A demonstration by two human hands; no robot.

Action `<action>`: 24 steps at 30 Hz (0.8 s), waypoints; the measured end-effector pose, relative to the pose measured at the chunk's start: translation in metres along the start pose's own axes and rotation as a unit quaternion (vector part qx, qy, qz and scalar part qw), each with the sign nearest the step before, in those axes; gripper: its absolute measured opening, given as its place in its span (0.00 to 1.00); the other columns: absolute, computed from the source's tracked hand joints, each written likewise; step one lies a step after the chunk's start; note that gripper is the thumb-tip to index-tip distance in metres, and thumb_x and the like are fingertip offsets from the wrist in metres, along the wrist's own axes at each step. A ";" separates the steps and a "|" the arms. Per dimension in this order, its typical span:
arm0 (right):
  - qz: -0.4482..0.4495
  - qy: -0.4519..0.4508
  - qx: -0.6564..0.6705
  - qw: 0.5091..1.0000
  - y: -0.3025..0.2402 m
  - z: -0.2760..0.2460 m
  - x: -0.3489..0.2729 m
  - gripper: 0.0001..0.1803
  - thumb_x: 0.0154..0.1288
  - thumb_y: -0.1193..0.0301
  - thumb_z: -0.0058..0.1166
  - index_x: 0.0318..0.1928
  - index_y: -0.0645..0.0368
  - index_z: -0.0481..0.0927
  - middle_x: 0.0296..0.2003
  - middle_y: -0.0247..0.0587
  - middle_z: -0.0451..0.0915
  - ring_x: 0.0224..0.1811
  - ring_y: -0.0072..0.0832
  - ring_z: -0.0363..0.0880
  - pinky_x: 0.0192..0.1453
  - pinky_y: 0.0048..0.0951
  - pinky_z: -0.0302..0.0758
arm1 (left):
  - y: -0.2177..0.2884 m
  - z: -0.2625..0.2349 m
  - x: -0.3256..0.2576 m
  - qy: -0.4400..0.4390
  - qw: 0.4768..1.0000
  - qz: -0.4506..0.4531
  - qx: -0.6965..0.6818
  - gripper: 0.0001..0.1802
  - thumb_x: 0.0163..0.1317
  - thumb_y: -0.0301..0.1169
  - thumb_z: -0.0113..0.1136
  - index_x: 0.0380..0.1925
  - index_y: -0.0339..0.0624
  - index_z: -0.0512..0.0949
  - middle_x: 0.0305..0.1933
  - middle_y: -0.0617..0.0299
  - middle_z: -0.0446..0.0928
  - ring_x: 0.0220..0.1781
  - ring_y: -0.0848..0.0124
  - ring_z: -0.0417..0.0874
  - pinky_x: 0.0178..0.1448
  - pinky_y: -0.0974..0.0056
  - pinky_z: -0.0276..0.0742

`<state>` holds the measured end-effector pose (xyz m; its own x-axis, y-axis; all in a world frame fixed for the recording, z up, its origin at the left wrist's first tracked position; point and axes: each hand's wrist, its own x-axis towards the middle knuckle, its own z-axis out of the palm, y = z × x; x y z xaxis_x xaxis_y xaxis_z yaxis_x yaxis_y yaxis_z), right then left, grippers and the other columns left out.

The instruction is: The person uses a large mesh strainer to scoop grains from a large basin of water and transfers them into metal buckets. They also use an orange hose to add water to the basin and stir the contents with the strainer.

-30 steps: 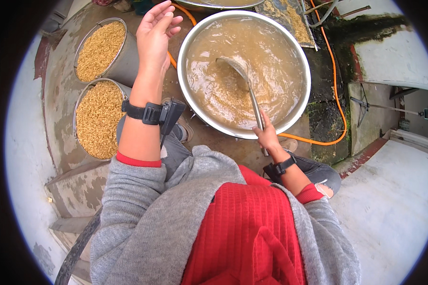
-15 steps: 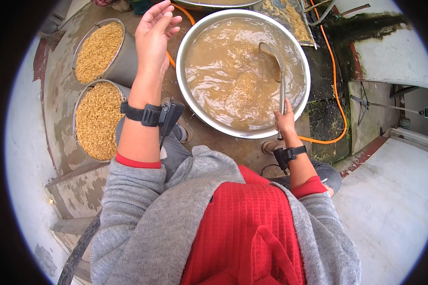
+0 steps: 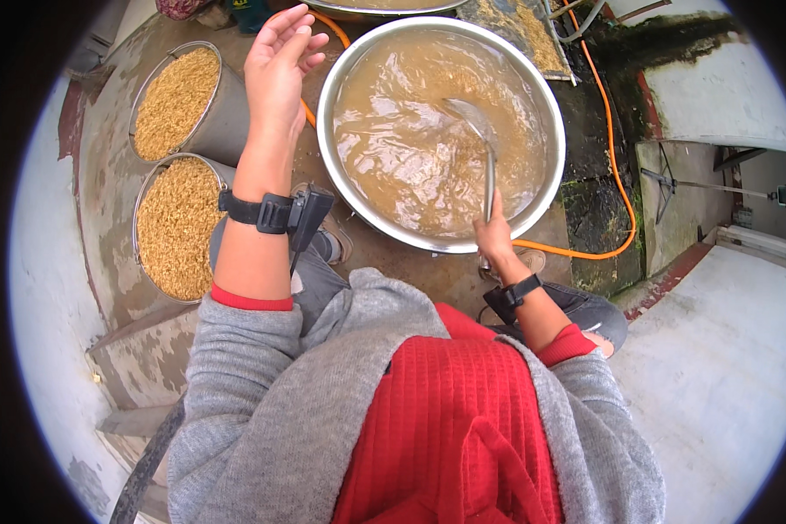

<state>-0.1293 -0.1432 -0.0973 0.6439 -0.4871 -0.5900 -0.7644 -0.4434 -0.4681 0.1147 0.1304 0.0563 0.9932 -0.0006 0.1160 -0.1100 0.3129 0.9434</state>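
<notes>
A wide metal basin [image 3: 325, 144] full of murky brown water [image 3: 384, 105] stands on the ground in front of me. My right hand [image 3: 494, 234] is closed around the handle of a long metal ladle [image 3: 490, 170] at the basin's near rim. The ladle's bowl is partly under the swirling water, and pale grain shows faintly around it. Raised left of the basin, my left hand [image 3: 279, 74] is empty, its fingers loosely bent and apart. A black strap with a small device circles each wrist.
Two metal buckets of yellowish grain, a far one [image 3: 223, 113] and a near one [image 3: 138, 236], stand at the left. An orange hose [image 3: 624, 201] curves around the basin. Behind are a second basin [image 3: 393, 10] and a grain-strewn board [image 3: 537, 39]. White walls flank both sides.
My right hand has swept the ladle leftward through the basin, and its bowl now sits nearer the middle. The water's ripples have shifted. My left hand stays nearly where it was.
</notes>
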 end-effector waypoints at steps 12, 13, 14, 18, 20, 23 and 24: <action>0.009 -0.216 0.378 0.900 -0.034 -0.010 -0.063 0.41 0.66 0.77 0.46 0.72 0.43 0.39 0.16 0.26 0.59 0.11 0.16 0.56 0.13 0.22 0.58 | -0.002 0.001 0.000 0.007 1.000 0.007 -0.029 0.14 0.64 0.25 0.52 0.50 0.40 0.74 0.47 0.61 0.76 0.41 0.74 0.81 0.41 0.73 0.76; 0.026 -0.221 0.388 0.894 -0.030 -0.013 -0.067 0.40 0.66 0.76 0.46 0.72 0.42 0.40 0.17 0.25 0.57 0.12 0.15 0.55 0.14 0.20 0.56 | -0.002 0.001 0.000 0.005 1.000 0.007 -0.028 0.14 0.64 0.25 0.52 0.50 0.40 0.74 0.47 0.61 0.76 0.41 0.74 0.81 0.41 0.73 0.76; 0.052 -0.219 0.382 0.896 -0.025 -0.016 -0.070 0.40 0.67 0.76 0.46 0.72 0.42 0.40 0.17 0.25 0.57 0.12 0.15 0.55 0.14 0.20 0.56 | -0.002 0.001 0.000 0.001 1.000 0.011 -0.027 0.14 0.64 0.25 0.52 0.50 0.40 0.74 0.47 0.61 0.76 0.41 0.74 0.81 0.40 0.73 0.76; 0.109 -0.186 0.396 0.892 -0.001 -0.032 -0.069 0.39 0.67 0.75 0.46 0.72 0.44 0.41 0.19 0.26 0.59 0.13 0.15 0.56 0.14 0.19 0.57 | -0.002 0.000 0.001 0.001 1.000 0.004 -0.018 0.16 0.66 0.27 0.50 0.54 0.37 0.72 0.51 0.58 0.75 0.45 0.74 0.79 0.44 0.72 0.76; 0.101 -0.148 0.405 0.897 0.008 -0.040 -0.064 0.39 0.67 0.76 0.46 0.72 0.47 0.40 0.19 0.27 0.59 0.13 0.15 0.56 0.13 0.19 0.57 | -0.001 -0.001 0.000 0.002 1.000 0.004 -0.020 0.16 0.66 0.27 0.50 0.54 0.37 0.72 0.51 0.58 0.75 0.45 0.74 0.79 0.44 0.72 0.76; 0.074 -0.105 0.391 0.911 0.010 -0.050 -0.053 0.40 0.66 0.77 0.46 0.72 0.47 0.40 0.19 0.28 0.62 0.13 0.16 0.57 0.13 0.21 0.58 | -0.001 0.000 -0.001 -0.001 0.999 0.008 -0.032 0.15 0.64 0.25 0.52 0.51 0.39 0.73 0.47 0.61 0.76 0.41 0.74 0.80 0.40 0.74 0.75; 0.075 -0.088 0.394 0.912 0.008 -0.051 -0.051 0.40 0.66 0.77 0.46 0.72 0.46 0.41 0.19 0.28 0.63 0.13 0.17 0.57 0.13 0.22 0.58 | 0.000 0.000 -0.001 0.002 0.999 0.005 -0.033 0.15 0.64 0.25 0.52 0.51 0.39 0.73 0.47 0.61 0.76 0.41 0.74 0.80 0.40 0.74 0.75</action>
<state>-0.1660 -0.1603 -0.0372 0.5679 -0.3390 -0.7500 -0.6750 0.3297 -0.6601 0.1136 0.1302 0.0558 0.9923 0.0064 0.1237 -0.1170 0.3749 0.9197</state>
